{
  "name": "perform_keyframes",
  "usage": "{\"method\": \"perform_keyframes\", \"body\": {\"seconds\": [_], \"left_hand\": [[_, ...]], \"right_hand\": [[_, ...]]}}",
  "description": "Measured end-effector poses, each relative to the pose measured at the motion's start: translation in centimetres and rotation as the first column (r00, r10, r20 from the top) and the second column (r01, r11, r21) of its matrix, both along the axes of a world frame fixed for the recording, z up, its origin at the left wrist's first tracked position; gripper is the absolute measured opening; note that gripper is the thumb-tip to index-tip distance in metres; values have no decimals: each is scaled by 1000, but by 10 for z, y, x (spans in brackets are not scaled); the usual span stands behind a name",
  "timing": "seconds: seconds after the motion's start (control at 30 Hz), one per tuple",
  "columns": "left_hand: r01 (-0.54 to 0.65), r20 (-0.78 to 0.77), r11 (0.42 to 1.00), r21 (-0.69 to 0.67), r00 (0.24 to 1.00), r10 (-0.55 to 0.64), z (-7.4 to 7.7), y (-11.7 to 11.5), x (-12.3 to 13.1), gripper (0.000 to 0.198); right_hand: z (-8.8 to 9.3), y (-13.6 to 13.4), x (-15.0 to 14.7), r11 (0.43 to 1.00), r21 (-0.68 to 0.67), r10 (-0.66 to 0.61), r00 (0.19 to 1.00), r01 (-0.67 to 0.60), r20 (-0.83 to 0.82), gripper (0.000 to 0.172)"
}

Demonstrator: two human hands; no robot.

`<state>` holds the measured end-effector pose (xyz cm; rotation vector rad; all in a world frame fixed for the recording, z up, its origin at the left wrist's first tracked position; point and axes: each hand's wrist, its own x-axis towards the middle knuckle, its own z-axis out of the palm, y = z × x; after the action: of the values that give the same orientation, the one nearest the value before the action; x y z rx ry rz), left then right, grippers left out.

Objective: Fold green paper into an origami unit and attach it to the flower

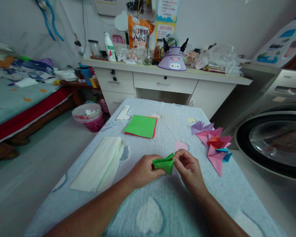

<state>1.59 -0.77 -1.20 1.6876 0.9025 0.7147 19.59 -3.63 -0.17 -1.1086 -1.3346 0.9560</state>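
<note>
A partly folded piece of green origami paper [166, 165] is held above the cloth-covered table. My left hand [146, 169] grips its left side, thumb in front and fingers behind. At its right edge, my right hand [187, 166] pinches the paper between thumb and forefinger. Beyond my hands lies a stack of square origami paper [141, 125], green on top with red showing beneath. Several folded paper figures in pink [215, 158], purple [199, 127], orange-red [215, 142] and blue [227, 157] sit in a cluster to the right.
A folded pale cloth or paper [98, 164] lies left of my hands, and a narrow white box [122, 113] is farther back. A cluttered white desk [160, 70] stands behind the table. A washing machine [273, 131] is at right, a pink bin [93, 124] at left.
</note>
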Motion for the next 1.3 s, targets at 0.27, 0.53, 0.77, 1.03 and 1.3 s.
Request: {"method": "perform_keyframes", "body": {"seconds": [0.27,0.53,0.77,1.03,1.3], "left_hand": [[121,222,968,-218,972,-72,0,0,-3,21],[272,382,894,-357,915,-126,1,4,-6,28],[189,384,877,-441,923,-6,-2,7,-9,30],[54,413,874,-483,894,173,-9,13,-9,34],[-15,430,864,-504,863,266,-8,11,-6,41]], "right_hand": [[4,0,7,994,110,-18,998,10,67,11],[2,3,8,988,129,86,996,-89,25,18],[4,8,12,983,130,126,992,-126,12,2],[2,10,15,985,128,111,993,-114,34,2],[-5,10,12,981,154,101,991,-115,91,9]]}}
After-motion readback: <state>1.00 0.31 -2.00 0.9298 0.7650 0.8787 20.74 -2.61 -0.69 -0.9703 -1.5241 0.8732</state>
